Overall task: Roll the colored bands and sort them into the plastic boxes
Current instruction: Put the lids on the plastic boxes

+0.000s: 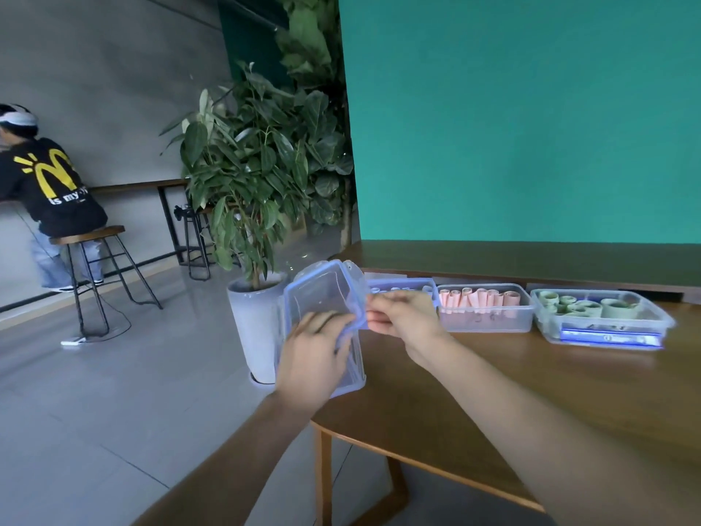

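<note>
A clear plastic lid [324, 294] with blue edges is held up, tilted, over the table's left end. My left hand [313, 356] grips its lower part. At the lid's right edge my right hand [402, 318] pinches a blue clip. Behind the hands a box [404, 287] with blue rolled bands stands mostly hidden. To its right stands a box [487, 318] of pink rolled bands. Further right, a box [603, 324] of green rolled bands rests on a blue-edged lid.
The wooden table [531, 392] runs along a teal wall. A potted plant [256, 317] stands on the floor just left of the table edge. Far left, a person sits on a stool [95, 267] at a counter.
</note>
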A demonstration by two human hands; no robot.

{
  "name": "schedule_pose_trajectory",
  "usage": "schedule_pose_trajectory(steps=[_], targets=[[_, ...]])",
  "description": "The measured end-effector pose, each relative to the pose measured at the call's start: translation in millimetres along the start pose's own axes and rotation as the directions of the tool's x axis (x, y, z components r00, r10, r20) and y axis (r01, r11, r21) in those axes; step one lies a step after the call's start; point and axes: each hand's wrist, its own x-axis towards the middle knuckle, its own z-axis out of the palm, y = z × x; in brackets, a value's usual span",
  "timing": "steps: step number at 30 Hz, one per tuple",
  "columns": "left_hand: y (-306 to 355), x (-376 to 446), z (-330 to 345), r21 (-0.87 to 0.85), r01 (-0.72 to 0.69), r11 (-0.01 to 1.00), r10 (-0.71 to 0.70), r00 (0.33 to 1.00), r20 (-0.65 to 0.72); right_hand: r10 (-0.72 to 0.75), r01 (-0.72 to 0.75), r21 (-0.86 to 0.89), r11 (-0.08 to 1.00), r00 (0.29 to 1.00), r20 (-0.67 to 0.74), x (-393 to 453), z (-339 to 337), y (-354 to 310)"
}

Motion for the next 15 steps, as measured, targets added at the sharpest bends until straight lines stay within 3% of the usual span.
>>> schedule_pose_trajectory(steps=[3, 5, 10, 15], targets=[[25, 19, -5, -0.045, -0.087, 0.995, 0.082, 0.991, -0.105, -0.060, 0.060, 0.015, 0.998, 0.998, -0.027, -16, -23, -22], [49, 31, -10, -0.151, -0.043, 0.988, 0.021, 0.990, -0.140, -0.084, 0.085, 0.013, 0.996, 0.996, -0.040, -27, -42, -35], [108, 58, -19, -0.432, 0.129, 0.892, -0.181, 0.980, -0.082, -0.120, 0.109, -0.083, 0.991, 0.983, -0.141, -45, -106, -53], [139, 78, 5, -0.461, 0.198, 0.865, -0.237, 0.971, -0.027, -0.117, 0.072, -0.195, 0.978, 0.967, -0.226, -46, -177, -47]])
